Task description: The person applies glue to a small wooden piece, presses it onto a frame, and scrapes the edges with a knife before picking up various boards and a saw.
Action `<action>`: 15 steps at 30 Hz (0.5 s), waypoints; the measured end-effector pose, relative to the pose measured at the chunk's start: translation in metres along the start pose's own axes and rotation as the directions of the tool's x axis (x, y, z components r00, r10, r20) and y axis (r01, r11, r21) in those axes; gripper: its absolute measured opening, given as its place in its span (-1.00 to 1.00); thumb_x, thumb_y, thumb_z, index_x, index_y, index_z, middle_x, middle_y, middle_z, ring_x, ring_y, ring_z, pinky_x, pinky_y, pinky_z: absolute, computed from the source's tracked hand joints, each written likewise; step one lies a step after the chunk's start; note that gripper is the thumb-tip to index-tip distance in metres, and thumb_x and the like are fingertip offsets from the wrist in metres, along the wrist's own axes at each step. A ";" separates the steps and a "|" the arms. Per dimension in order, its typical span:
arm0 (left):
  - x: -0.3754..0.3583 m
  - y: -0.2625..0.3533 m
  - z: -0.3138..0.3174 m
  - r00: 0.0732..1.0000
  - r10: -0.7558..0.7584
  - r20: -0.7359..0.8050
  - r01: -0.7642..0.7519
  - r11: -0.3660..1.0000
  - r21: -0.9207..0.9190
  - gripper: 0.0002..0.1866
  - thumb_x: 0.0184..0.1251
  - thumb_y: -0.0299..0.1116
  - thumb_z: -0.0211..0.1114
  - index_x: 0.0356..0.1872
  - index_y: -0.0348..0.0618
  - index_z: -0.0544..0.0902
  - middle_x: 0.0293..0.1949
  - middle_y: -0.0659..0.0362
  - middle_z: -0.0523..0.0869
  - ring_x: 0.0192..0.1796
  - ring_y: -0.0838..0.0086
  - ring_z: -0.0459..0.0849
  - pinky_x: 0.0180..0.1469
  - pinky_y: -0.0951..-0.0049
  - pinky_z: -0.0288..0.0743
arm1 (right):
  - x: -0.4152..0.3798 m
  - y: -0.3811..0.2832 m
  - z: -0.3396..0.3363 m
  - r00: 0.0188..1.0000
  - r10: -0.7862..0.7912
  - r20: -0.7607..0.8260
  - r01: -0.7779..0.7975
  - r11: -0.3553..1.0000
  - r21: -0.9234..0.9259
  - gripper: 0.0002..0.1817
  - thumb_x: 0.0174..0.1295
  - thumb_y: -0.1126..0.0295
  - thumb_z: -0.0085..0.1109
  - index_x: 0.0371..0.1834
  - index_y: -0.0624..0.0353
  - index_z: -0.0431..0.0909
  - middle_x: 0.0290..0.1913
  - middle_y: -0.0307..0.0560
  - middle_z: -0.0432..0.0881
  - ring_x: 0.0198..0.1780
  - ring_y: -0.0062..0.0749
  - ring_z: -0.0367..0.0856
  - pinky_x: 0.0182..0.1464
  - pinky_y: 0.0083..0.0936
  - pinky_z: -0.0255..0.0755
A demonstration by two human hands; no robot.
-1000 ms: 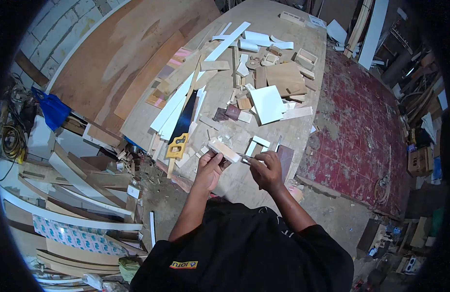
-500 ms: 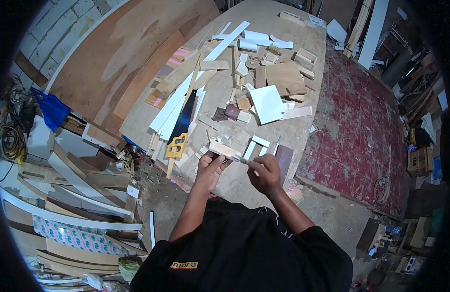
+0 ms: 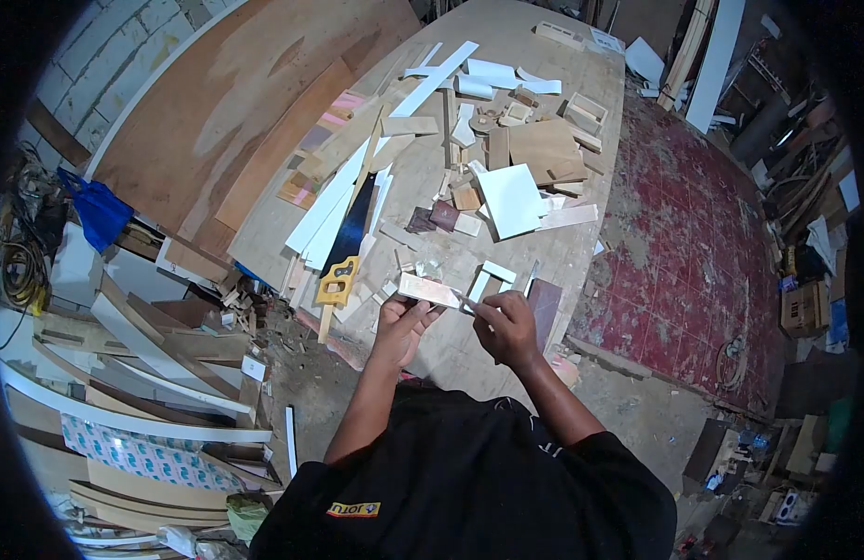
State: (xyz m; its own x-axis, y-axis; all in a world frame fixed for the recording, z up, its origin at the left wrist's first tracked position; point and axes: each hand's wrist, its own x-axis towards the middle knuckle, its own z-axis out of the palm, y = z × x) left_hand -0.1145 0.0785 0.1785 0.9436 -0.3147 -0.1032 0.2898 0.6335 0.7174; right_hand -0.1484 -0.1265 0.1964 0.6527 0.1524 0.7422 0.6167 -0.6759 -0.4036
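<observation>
A small pale wooden block is held above the near part of the table by my left hand, whose fingers wrap its underside and left part. My right hand is closed around a thin tool, its tip touching the block's right end. The tool is too small to identify. Left of my hands lies a handsaw with a yellow handle. Just beyond the block is a white L-shaped piece, with a dark flat board to its right.
The wooden table carries white strips, a white square panel, brown boards and small dark blocks. Large plywood sheets lean at the left. Curved boards lie at lower left. Red flooring is at right.
The block has turned slightly, showing more of its pale upper face. My right hand has shifted a little upward with the tool.
</observation>
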 end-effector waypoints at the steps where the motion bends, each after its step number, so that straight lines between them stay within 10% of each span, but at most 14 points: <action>1: 0.000 0.001 0.000 1.000 -0.003 -0.006 0.003 1.000 -0.020 -0.65 0.34 -0.54 0.23 0.13 -0.33 0.48 0.09 0.03 0.61 0.14 0.29 0.62 0.27 0.18 0.49 | 0.001 -0.001 0.000 1.000 -0.003 0.000 0.003 1.000 0.002 -0.62 -0.18 0.62 0.34 -0.19 0.13 0.62 -0.31 -0.11 0.55 -0.31 -0.23 0.54 -0.30 -0.32 0.34; 15: -0.002 0.004 -0.007 1.000 -0.015 0.015 0.017 0.996 -0.083 -0.52 0.41 -0.46 0.17 0.31 -0.35 0.34 0.26 -0.03 0.50 0.29 0.28 0.53 0.30 0.21 0.49 | 0.010 0.017 -0.010 0.995 -0.094 0.022 0.096 0.993 -0.074 -0.64 -0.16 0.63 0.37 -0.22 0.11 0.64 -0.27 -0.15 0.55 -0.25 -0.24 0.55 -0.24 -0.31 0.39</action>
State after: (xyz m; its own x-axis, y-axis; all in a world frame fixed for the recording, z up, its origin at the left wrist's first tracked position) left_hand -0.1144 0.0867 0.1762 0.9364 -0.3352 -0.1036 0.3176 0.6844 0.6563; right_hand -0.1356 -0.1440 0.2025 0.6011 0.2314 0.7649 0.6423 -0.7095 -0.2900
